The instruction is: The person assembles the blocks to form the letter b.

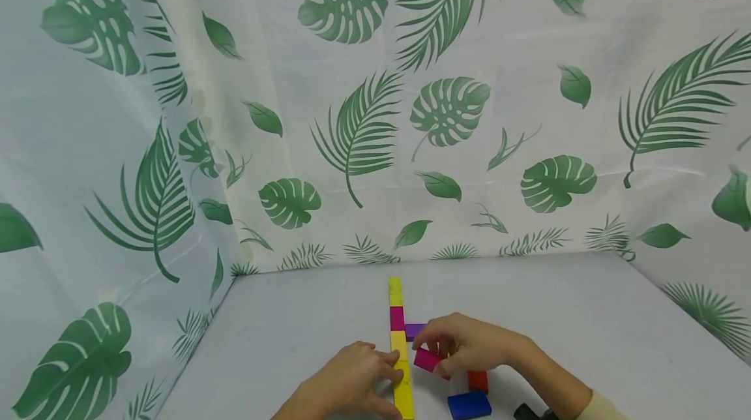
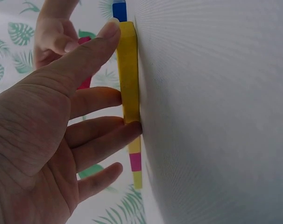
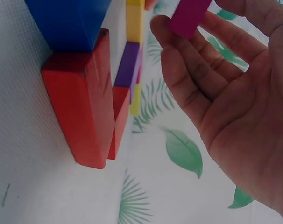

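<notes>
A line of end-to-end blocks runs away from me in the head view: a near yellow block (image 1: 403,397), a paler yellow block (image 1: 398,345), a magenta block (image 1: 397,318) and a far yellow block (image 1: 395,289). My left hand (image 1: 352,377) rests against the near yellow block (image 2: 128,70), its fairly straight thumb and fingers touching it. Just right of the line, my right hand (image 1: 469,342) pinches another magenta block (image 1: 427,360), held tilted. That magenta block (image 3: 190,17) shows between the fingers in the right wrist view; its lower part is hidden.
A purple block (image 1: 414,331) adjoins the line's right side. Right of the line lie a blue block (image 1: 469,405) and a red block (image 1: 478,381); the right wrist view shows a second red block (image 3: 120,121). Leaf-patterned sheets (image 1: 504,29) surround the white table (image 1: 305,302).
</notes>
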Motion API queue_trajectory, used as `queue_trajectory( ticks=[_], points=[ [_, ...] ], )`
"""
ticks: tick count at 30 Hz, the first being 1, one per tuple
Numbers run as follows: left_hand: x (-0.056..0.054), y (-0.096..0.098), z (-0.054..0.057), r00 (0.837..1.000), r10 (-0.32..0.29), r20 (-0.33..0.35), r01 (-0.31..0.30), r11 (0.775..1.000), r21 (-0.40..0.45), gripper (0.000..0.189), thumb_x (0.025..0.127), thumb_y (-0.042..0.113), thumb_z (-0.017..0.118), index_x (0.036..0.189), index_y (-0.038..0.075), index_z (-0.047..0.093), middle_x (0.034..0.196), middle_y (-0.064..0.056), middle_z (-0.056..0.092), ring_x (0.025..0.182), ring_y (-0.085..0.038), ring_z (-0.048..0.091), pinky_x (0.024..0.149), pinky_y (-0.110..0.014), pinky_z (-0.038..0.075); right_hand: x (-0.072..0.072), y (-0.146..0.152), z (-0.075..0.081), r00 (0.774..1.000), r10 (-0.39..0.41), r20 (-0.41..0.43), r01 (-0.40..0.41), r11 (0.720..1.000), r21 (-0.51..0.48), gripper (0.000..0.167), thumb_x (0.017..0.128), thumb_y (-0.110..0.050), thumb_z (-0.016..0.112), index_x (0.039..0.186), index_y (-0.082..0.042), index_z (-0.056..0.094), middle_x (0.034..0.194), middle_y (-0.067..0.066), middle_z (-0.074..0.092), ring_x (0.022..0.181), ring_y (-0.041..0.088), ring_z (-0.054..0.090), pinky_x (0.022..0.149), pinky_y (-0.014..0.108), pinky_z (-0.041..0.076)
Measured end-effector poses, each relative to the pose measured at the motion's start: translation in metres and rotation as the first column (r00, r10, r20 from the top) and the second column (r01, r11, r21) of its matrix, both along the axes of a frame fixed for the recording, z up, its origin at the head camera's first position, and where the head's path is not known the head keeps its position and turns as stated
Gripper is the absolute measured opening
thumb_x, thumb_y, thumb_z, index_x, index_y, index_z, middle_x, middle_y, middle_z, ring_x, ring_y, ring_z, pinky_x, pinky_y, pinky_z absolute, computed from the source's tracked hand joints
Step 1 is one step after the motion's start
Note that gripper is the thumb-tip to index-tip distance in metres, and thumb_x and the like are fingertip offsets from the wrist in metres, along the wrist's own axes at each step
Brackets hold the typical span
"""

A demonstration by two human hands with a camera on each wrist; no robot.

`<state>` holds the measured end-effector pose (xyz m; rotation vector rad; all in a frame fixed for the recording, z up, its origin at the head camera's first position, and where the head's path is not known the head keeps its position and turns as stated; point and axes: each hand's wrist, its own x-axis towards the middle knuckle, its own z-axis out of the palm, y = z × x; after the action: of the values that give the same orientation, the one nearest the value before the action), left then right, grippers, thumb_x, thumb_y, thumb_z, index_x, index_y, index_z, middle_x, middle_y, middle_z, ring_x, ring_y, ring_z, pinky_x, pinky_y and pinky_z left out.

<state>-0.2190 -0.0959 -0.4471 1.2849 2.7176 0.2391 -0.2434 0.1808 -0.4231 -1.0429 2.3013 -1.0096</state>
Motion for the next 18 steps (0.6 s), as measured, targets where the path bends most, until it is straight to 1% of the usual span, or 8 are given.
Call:
queue_trajectory(
  ticks=[5, 7, 11, 15, 18],
  points=[
    [0.0, 0.0, 0.001, 1.0, -0.005, -0.008, 0.005, 1.0, -0.01, 0.057, 0.082, 0.067, 0.077, 0.128, 0.033, 0.075, 0.14, 0.008, 0.067, 0.115, -0.001, 0.068, 0.105, -0.035, 0.055, 0.002, -0.004, -0.001, 1.0, 0.006, 0.024, -0.007, 1.0, 0.009, 0.04, 0.09, -0.018, 0.08, 0.129, -0.02, 0.071, 0.105, -0.007, 0.072, 0.085, 0.008, 0.067, 0.077, 0.024, 0.06],
    [0.0, -0.001, 0.001, 1.0, -0.015, -0.021, 0.014, 1.0, -0.012, 0.057, 0.082, 0.067, 0.077, 0.128, 0.032, 0.075, 0.14, 0.007, 0.067, 0.115, -0.002, 0.068, 0.105, -0.035, 0.055, 0.003, -0.005, -0.001, 1.0, 0.011, 0.028, -0.012, 1.0, 0.017, 0.04, 0.09, -0.018, 0.08, 0.129, -0.021, 0.071, 0.104, -0.009, 0.072, 0.085, 0.008, 0.067, 0.076, 0.023, 0.06],
    [0.0, -0.002, -0.001, 1.0, -0.02, -0.023, 0.02, 1.0, -0.008, 0.057, 0.083, 0.067, 0.077, 0.128, 0.032, 0.075, 0.14, 0.006, 0.067, 0.116, -0.002, 0.068, 0.105, -0.035, 0.054, 0.005, -0.008, -0.003, 0.999, 0.027, 0.041, -0.028, 0.999, 0.035, 0.04, 0.089, -0.018, 0.082, 0.127, -0.024, 0.071, 0.1, -0.012, 0.071, 0.083, 0.006, 0.067, 0.075, 0.022, 0.06],
    [0.0, -0.001, -0.002, 1.0, -0.02, -0.023, 0.019, 1.0, -0.008, 0.057, 0.083, 0.067, 0.076, 0.129, 0.033, 0.075, 0.141, 0.007, 0.067, 0.113, -0.002, 0.068, 0.105, -0.035, 0.054, 0.007, -0.011, -0.006, 0.998, 0.054, 0.034, -0.056, 0.997, 0.056, 0.04, 0.089, -0.018, 0.082, 0.126, -0.027, 0.071, 0.099, -0.013, 0.071, 0.082, 0.004, 0.065, 0.075, 0.021, 0.059],
    [0.0, -0.001, -0.002, 0.999, -0.023, -0.029, 0.023, 1.0, -0.005, 0.057, 0.083, 0.067, 0.077, 0.129, 0.033, 0.075, 0.14, 0.007, 0.067, 0.112, -0.001, 0.068, 0.105, -0.034, 0.054, 0.007, -0.013, -0.009, 0.997, 0.08, 0.01, -0.08, 0.994, 0.074, 0.04, 0.09, -0.019, 0.081, 0.127, -0.029, 0.071, 0.099, -0.014, 0.071, 0.082, 0.002, 0.064, 0.076, 0.021, 0.058]
  ],
)
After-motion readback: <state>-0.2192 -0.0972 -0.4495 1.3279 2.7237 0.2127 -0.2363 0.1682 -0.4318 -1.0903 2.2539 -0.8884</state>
